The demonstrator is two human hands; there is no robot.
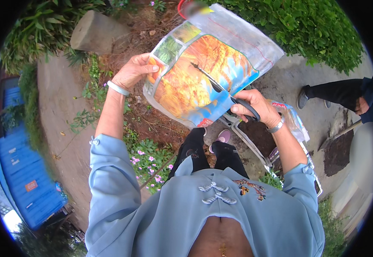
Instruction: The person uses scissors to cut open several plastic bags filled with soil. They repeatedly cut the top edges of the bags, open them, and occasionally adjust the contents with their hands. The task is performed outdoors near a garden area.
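A printed woven plastic sack point(182, 92), with orange wheat ears on blue and a whitish unprinted end, is held up in front of me. At its left edge, my left hand point(133, 73) pinches the sack between thumb and fingers. My right hand point(257, 107) grips the dark handles of a pair of scissors point(208, 77) at the sack's lower right. One dark blade lies across the printed face, pointing up and left. Whether the other blade is behind the plastic, I cannot tell.
Below my right hand is a pale-framed container point(259, 136) with dark soil, beside another plastic bag point(295, 122). At right, a person in dark trousers point(338, 94) holds a shovel point(332, 139). Pink flowers point(152, 167) grow near my feet; a stump-like block point(98, 32) stands far left.
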